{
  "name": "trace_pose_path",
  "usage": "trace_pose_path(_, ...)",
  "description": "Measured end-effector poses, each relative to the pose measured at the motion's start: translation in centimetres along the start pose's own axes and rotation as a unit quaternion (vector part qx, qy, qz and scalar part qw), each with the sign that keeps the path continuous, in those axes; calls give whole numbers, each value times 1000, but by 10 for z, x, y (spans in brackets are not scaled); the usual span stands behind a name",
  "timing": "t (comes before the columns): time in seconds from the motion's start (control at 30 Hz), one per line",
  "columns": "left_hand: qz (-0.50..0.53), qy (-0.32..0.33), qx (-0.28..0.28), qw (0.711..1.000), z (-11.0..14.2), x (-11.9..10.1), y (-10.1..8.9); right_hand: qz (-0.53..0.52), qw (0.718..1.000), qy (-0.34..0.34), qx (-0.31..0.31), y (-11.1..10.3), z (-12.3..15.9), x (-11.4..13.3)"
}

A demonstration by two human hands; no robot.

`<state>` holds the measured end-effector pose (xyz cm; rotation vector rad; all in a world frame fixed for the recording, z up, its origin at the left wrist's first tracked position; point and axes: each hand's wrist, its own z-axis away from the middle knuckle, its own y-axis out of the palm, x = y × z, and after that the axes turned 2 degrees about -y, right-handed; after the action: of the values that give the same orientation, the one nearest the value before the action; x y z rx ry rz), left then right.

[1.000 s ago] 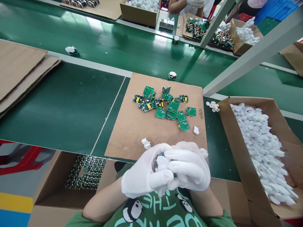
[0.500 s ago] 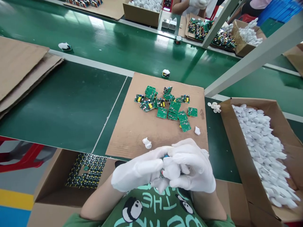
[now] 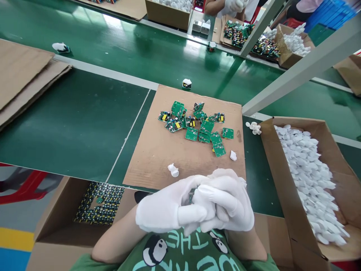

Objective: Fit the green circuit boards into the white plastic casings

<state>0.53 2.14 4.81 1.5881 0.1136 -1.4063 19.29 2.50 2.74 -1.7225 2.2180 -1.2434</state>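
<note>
Mostly hidden, a small circuit board (image 3: 191,196) shows a dark sliver within the grip (image 3: 200,206).

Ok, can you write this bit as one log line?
left hand, right hand: around mostly hidden item | green boards: on cardboard | white pieces: in box

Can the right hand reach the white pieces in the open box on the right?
Probably yes: the box is open-topped beside the right hand, nothing covering its white pieces. But that hand is busy with the left around a mostly hidden part.
</note>
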Motion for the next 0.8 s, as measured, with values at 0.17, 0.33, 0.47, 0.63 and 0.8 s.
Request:
trace_pose_path(0.17, -17, 24, 125, 992, -9, 2, -5, 44, 997, -56, -19, 1, 7, -3)
trace_pose_path(0.33, -64, 16, 78, 995, -12, -5, -2, 67, 996, -6, 63, -6, 3, 0)
trace_pose_path(0.47, -144, -51, -17, 988, -6, -12, 1, 43, 990, 6, 138, -9, -8, 3)
trace_pose_path(0.63, -104, -58, 18, 993, -3, -10, -2, 22, 995, 4, 94, -5, -6, 0)
trace_pose_path(0.8, -116, 14, 27, 993, -5, -3, -8, 30, 998, -42, 46, 0, 2, -1)
